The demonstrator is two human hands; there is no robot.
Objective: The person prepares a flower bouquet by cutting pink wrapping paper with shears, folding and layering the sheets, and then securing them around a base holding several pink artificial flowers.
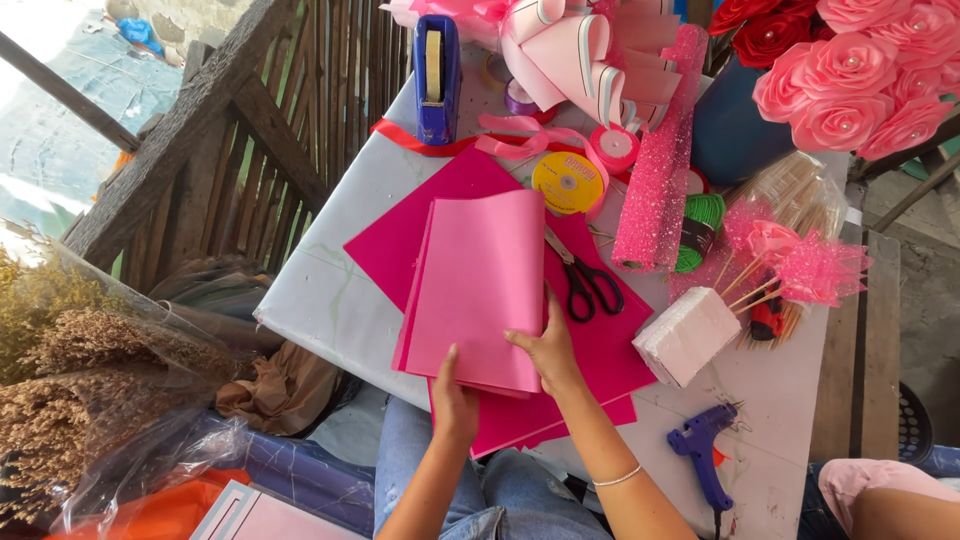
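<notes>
A stack of light pink paper sheets [480, 285] lies on darker magenta sheets [600, 350] on a white table [320, 300]. My left hand [453, 398] grips the stack's near edge with the thumb on top. My right hand [548, 350] pinches its near right corner, fingers on the top sheet. Black scissors [585, 283] lie just right of the stack.
A blue glue gun [703, 450] lies at the near right, a white foam block [686, 335] with pink flower sticks beside it. A blue tape dispenser [436, 80], ribbon spools, a glitter mesh roll [657, 165] and a rose bouquet [850, 75] crowd the far side. Dried plants [80, 380] stand left.
</notes>
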